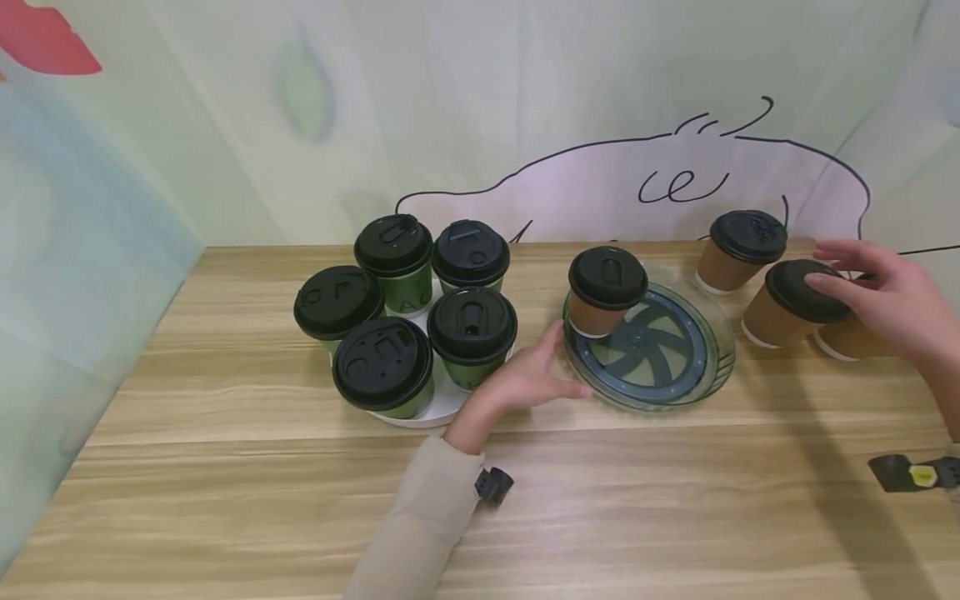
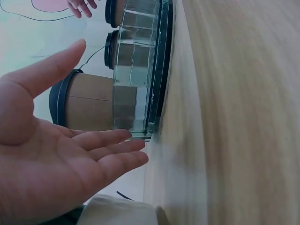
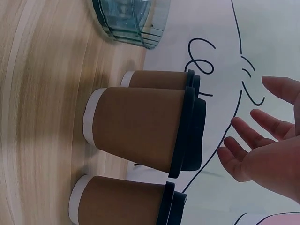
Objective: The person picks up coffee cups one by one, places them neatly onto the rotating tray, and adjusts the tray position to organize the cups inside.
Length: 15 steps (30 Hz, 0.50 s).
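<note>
My left hand (image 1: pixel 528 371) is beside the left rim of a clear round tray (image 1: pixel 690 342) with a blue ring inside. Its fingers are extended, with the thumb spread apart; in the left wrist view the fingertips (image 2: pixel 136 159) reach the tray's edge, and I cannot tell if they touch. One brown paper cup with a black lid (image 1: pixel 607 279) stands upright at the tray's left side. Over the brown cups at the right hovers my right hand (image 1: pixel 892 292), loosely curved and holding nothing. Nearest are a lidded cup (image 3: pixel 140 131) and another (image 1: pixel 843 340), partly hidden by that hand.
Another brown cup (image 1: pixel 742 250) stands behind, near the wall. At the left, several green cups with black lids (image 1: pixel 472 333) crowd a white round plate (image 1: pixel 446 400), close to my left wrist. A patterned wall (image 1: pixel 450 108) borders the table's (image 1: pixel 600 517) far edge.
</note>
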Each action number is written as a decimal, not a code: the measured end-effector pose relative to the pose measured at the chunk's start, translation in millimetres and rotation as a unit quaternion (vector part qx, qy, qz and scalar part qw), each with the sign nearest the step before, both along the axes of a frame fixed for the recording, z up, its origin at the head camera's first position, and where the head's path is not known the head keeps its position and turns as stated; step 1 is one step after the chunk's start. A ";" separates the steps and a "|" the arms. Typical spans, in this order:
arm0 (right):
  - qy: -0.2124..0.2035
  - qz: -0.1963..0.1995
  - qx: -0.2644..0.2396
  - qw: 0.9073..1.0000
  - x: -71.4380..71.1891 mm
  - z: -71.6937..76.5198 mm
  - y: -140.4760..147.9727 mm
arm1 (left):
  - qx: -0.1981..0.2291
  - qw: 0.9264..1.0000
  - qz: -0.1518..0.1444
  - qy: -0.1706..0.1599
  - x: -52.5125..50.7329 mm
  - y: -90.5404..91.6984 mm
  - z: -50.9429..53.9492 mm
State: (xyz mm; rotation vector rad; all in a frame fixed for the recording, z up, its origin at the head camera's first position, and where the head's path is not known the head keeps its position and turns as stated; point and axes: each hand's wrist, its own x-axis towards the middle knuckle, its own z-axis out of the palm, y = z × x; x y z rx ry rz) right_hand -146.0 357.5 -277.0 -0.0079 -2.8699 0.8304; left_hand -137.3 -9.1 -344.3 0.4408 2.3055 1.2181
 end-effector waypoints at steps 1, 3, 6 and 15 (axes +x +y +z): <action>-0.003 -0.001 0.001 1.000 -0.3 -0.2 0.7 | 0.000 1.000 0.001 0.002 -0.2 -0.2 -0.2; -0.011 -0.006 0.002 1.000 -1.0 -0.5 2.2 | 0.001 1.000 0.004 -0.001 -0.2 -0.5 0.3; -0.023 -0.013 0.000 1.000 -2.0 -1.8 5.0 | 0.003 1.000 0.005 -0.007 0.0 -0.4 1.4; -0.052 -0.010 -0.001 0.999 -5.9 -7.3 12.4 | 0.010 1.000 0.008 -0.013 0.1 0.2 1.1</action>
